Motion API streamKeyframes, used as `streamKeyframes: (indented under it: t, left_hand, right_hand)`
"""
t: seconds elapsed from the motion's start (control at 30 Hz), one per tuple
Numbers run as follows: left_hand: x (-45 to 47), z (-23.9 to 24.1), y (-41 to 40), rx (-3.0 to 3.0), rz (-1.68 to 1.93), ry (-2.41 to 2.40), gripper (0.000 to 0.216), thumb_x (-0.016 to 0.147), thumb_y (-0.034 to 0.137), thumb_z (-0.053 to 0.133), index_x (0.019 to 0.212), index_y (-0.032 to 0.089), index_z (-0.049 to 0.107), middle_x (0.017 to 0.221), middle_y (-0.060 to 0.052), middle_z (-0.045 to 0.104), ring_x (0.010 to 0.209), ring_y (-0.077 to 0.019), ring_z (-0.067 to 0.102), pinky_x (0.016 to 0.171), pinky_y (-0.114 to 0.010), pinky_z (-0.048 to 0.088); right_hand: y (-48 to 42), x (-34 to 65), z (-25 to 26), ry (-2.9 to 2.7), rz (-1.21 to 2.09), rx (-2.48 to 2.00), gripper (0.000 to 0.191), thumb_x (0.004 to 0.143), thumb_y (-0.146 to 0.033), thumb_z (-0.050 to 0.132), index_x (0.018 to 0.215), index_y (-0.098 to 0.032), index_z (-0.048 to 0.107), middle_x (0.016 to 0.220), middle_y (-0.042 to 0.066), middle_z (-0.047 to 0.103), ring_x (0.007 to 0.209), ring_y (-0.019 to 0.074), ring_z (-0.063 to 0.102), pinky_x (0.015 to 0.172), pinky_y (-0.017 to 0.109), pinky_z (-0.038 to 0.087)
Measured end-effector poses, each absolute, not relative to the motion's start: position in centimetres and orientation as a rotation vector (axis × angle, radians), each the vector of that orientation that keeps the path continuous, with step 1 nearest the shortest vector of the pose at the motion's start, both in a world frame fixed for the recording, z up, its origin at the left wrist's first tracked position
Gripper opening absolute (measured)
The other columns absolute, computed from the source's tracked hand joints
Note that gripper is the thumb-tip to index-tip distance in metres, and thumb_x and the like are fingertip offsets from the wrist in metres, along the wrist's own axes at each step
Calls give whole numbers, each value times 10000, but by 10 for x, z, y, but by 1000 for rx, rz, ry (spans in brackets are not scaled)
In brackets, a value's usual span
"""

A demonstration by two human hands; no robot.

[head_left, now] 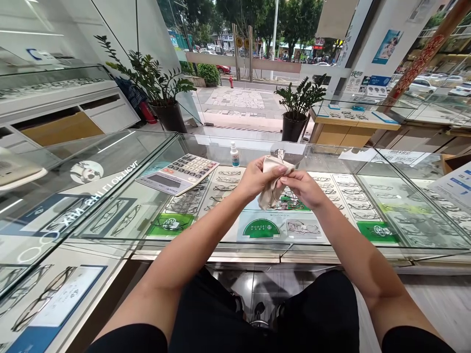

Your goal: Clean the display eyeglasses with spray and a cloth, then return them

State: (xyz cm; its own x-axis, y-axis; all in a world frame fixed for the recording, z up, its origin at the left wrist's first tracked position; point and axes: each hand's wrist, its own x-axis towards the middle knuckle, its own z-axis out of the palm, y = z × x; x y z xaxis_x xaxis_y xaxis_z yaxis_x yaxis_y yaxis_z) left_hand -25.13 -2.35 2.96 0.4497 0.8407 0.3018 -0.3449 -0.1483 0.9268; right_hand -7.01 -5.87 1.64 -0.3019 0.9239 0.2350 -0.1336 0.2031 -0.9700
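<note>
Above the glass counter, my left hand is closed around a crumpled beige cloth, its thumb pressed on top. My right hand pinches the same cloth from the other side with thumb and fingers. A small shiny piece, perhaps part of a pair of glasses, pokes out above the cloth; the folds hide the rest. Left of the hands, a small white spray bottle with a blue label stands upright on the counter. Further left lies a large calculator with its keys facing up.
The glass display counter holds rows of eyeglasses and green cards under its top. A side case with more frames adjoins at the left. Potted plants stand beyond, before the glass doors. A printed sheet is at the right edge.
</note>
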Motion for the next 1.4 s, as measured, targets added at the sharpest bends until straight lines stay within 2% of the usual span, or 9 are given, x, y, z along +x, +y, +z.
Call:
streamKeyframes:
  t: [0.17, 0.3, 0.47, 0.63, 0.93, 1.07, 1.2, 1.33, 1.4]
  left_hand:
    - [-250, 30, -24, 1405, 1127, 479, 672, 815, 833, 898, 739, 205, 670, 530, 4, 633, 476, -138, 553, 519, -295, 453]
    - [-258, 31, -13, 1435, 1082, 435, 724, 844, 888, 831, 723, 188, 691, 607, -24, 688, 571, -156, 631, 581, -290, 523]
    - [-268, 33, -3, 1387, 992, 339, 561, 815, 667, 993, 948, 164, 782, 842, -40, 779, 775, -169, 731, 760, -289, 604]
    - [-263, 31, -8, 1358, 1062, 372, 632, 593, 427, 1152, 1037, 178, 777, 908, -11, 794, 779, -150, 715, 754, -274, 588]
    - [-248, 25, -14, 1421, 1415, 574, 677, 810, 835, 901, 801, 189, 696, 688, 13, 643, 617, -118, 556, 598, -268, 472]
    - [-250, 26, -11, 1435, 1464, 576, 707, 827, 878, 855, 778, 202, 653, 683, 21, 600, 616, -114, 523, 584, -269, 449]
    - [-257, 28, -2, 1450, 1537, 604, 735, 818, 918, 825, 767, 214, 622, 683, 27, 557, 611, -113, 484, 575, -273, 426]
    - [-267, 31, 10, 1519, 1582, 665, 705, 872, 922, 771, 817, 225, 676, 670, 23, 547, 587, -122, 488, 550, -278, 402]
    - [-271, 32, 13, 1562, 1575, 669, 691, 910, 894, 754, 755, 236, 612, 627, 32, 511, 561, -125, 486, 558, -284, 422]
  right_hand:
    - [-59, -71, 14, -1522, 1296, -812, 477, 787, -683, 975, 758, -216, 883, 816, 53, 804, 838, 219, 710, 904, 389, 565]
    - [-60, -69, 18, -1453, 1228, -818, 437, 789, -650, 972, 749, -226, 876, 830, 52, 804, 859, 221, 699, 911, 388, 568]
    - [-60, -64, 23, -1348, 1288, -801, 376, 776, -577, 995, 744, -226, 866, 798, 49, 776, 816, 207, 684, 839, 365, 573]
    - [-59, -66, 19, -1328, 1334, -765, 411, 740, -618, 1019, 755, -232, 880, 807, 48, 781, 821, 199, 676, 835, 353, 565]
    - [-53, -74, 5, -1514, 1205, -808, 502, 840, -722, 925, 841, -222, 878, 887, 53, 790, 890, 224, 679, 945, 400, 548]
    - [-53, -73, 5, -1550, 1103, -805, 467, 897, -724, 876, 871, -257, 884, 1009, 67, 781, 1084, 272, 685, 1101, 448, 537]
    - [-54, -66, 12, -1542, 1022, -768, 417, 936, -694, 857, 869, -283, 869, 1295, 80, 713, 1392, 310, 624, 1290, 499, 459]
    - [-56, -57, 21, -1484, 968, -728, 356, 956, -650, 857, 875, -302, 862, 1400, 71, 703, 1466, 311, 587, 1336, 526, 425]
    - [-57, -53, 25, -1438, 970, -706, 330, 964, -616, 859, 876, -299, 854, 1348, 69, 742, 1431, 303, 616, 1329, 524, 431]
